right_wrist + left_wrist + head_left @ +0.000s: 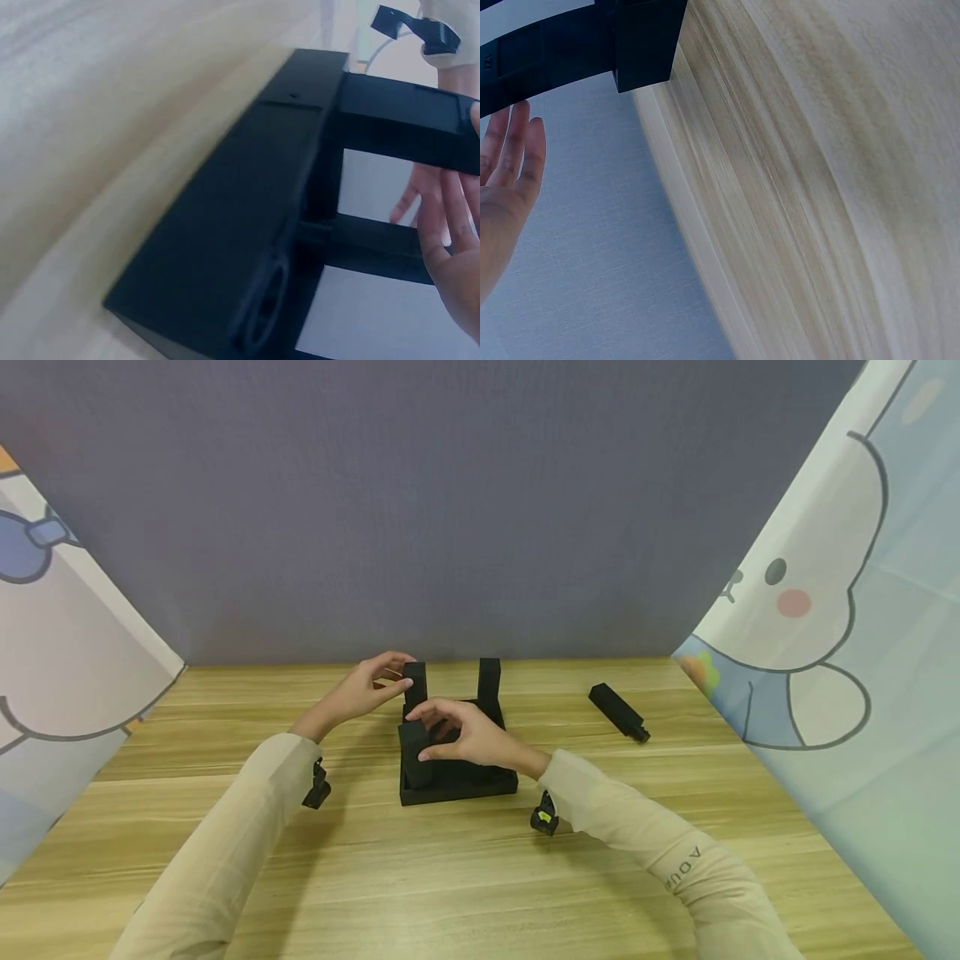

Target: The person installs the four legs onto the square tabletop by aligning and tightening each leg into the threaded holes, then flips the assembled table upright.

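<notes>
A black rectangular frame sits on the table with three upright black posts. My left hand holds the back-left post near its top, thumb on the near side. In the left wrist view, the fingertips of that hand meet the edge of a dark post. With thumb and fingers, my right hand grips the front-left post. The right wrist view shows this post rising from the frame's corner. Farther back stands the back-right post, untouched.
A loose black post with a narrower notched end lies on the wooden table to the right. Behind the table rises a grey panel. Cartoon-printed cloth hangs at both sides.
</notes>
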Available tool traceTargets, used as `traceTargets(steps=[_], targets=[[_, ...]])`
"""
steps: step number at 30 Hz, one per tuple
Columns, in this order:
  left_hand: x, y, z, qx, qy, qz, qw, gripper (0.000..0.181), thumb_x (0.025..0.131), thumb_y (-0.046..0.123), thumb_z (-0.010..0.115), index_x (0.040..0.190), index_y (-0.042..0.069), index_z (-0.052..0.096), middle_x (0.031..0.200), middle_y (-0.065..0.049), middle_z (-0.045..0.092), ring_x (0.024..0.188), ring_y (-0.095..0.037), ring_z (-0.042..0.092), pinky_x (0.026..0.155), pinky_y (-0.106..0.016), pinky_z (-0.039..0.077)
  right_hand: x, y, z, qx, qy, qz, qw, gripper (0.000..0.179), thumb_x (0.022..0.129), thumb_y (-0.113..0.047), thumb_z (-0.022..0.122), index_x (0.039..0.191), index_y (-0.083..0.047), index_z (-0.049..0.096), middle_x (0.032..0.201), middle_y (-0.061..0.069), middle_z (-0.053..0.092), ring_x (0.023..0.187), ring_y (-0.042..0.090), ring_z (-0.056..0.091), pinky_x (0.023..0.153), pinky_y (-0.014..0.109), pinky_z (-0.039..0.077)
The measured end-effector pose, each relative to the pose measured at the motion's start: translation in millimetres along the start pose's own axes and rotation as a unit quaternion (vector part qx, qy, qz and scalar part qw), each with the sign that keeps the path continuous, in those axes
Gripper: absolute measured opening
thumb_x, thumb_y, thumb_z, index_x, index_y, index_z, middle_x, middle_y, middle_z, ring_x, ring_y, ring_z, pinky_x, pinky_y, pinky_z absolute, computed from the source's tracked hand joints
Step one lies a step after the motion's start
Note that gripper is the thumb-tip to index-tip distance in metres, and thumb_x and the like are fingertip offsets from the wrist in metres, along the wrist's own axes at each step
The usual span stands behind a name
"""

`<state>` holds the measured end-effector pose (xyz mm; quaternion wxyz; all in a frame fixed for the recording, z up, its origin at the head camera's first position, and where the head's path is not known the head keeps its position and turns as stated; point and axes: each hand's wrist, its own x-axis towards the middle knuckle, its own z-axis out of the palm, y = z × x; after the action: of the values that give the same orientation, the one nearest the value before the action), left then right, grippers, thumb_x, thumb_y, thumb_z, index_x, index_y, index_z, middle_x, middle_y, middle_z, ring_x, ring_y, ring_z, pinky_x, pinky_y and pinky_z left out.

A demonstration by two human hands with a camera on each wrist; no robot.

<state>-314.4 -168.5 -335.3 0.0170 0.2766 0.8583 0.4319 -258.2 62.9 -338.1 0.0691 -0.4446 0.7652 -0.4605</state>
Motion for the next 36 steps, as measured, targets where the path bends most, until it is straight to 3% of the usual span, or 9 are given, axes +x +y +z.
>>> traceTargets(steps=[6,11,21,28,31,36], targets=[[0.1,-1.2,0.2,0.003,0.003,0.006,1.0,0.041,0.092,0.028,0.055,0.13,0.014,0.045,0.126,-0.014,0.049,0.112,-0.033,0.052,0.089,-0.052,0.045,3.4,-2,-9,0.001,-0.047,-0.012,0.9988,0.052,0.08,-0.011,0.07,0.127,-0.008,0.049,0.125,0.009,0.053,0.109,0.018,0.054,0.085,0.03,0.051],[0.2,-1.1,0.3,0.001,0.004,0.006,1.0,0.041,0.092,0.027,0.055,0.129,0.013,0.045,0.125,-0.014,0.05,0.111,-0.032,0.052,0.089,-0.052,0.045,3.7,-2,-13,-0.005,-0.059,-0.016,0.9981,0.048,0.081,-0.009,0.069,0.125,-0.007,0.051,0.122,0.011,0.054,0.106,0.018,0.055,0.084,0.029,0.051],[0.4,-0.6,0.1,-0.001,0.001,0.004,1.0,0.042,0.092,0.029,0.054,0.13,0.014,0.045,0.126,-0.013,0.049,0.112,-0.033,0.052,0.09,-0.051,0.045,-0.6,-2,-6,-0.004,-0.011,0.002,0.9999,0.046,0.078,-0.013,0.073,0.12,-0.011,0.055,0.109,0.007,0.059,0.094,0.015,0.059,0.079,0.033,0.052],[1.3,-0.7,0.0,-0.004,0.0,0.004,1.0,0.04,0.093,0.026,0.054,0.13,0.013,0.045,0.126,-0.015,0.049,0.112,-0.033,0.052,0.089,-0.051,0.046,-3.8,-2,-3,-0.002,0.007,0.003,1.0,0.047,0.077,-0.014,0.074,0.12,-0.012,0.054,0.109,0.005,0.058,0.093,0.016,0.058,0.079,0.036,0.052],[0.4,3.6,-0.2,-0.004,-0.001,0.0,1.0,0.04,0.093,0.023,0.054,0.13,0.011,0.045,0.126,-0.016,0.049,0.112,-0.034,0.052,0.09,-0.051,0.045,-2.6,-1,-4,-0.005,0.0,-0.004,1.0,0.048,0.077,-0.013,0.074,0.121,-0.011,0.054,0.111,0.006,0.058,0.093,0.015,0.058,0.079,0.036,0.052],[-5.9,25.3,-2.5,-0.011,-0.007,-0.002,0.9999,0.04,0.094,0.014,0.052,0.13,0.003,0.043,0.126,-0.022,0.047,0.113,-0.039,0.05,0.091,-0.054,0.043,1.9,-1,-8,-0.009,-0.045,-0.012,0.9989,0.055,0.078,-0.013,0.073,0.128,-0.011,0.049,0.125,0.006,0.053,0.104,0.014,0.054,0.083,0.032,0.051]])
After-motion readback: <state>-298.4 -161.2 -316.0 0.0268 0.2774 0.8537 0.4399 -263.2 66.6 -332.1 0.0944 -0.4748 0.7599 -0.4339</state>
